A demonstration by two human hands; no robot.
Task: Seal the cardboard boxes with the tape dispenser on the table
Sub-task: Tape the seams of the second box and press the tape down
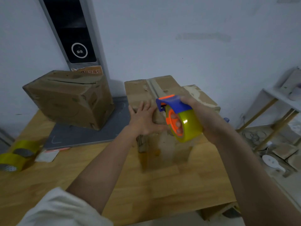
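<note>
On the wooden table [48, 181], we are pressing our left hand [143, 121], fingers spread flat, on the cardboard box [140, 90]. Our right hand [200, 116] is gripping the blue-and-orange tape dispenser [179, 118] above it. The orange label [89, 71] behind is showing blurred Chinese characters.

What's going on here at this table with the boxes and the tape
A person is taping a cardboard box shut on a wooden table. The right hand grips a blue and orange tape dispenser loaded with a yellowish roll, held at the box's top seam near its front edge. The left hand lies flat, fingers spread, on the box top. A second box sits behind to the left, and two spare tape rolls lie at the table's left edge.
</note>
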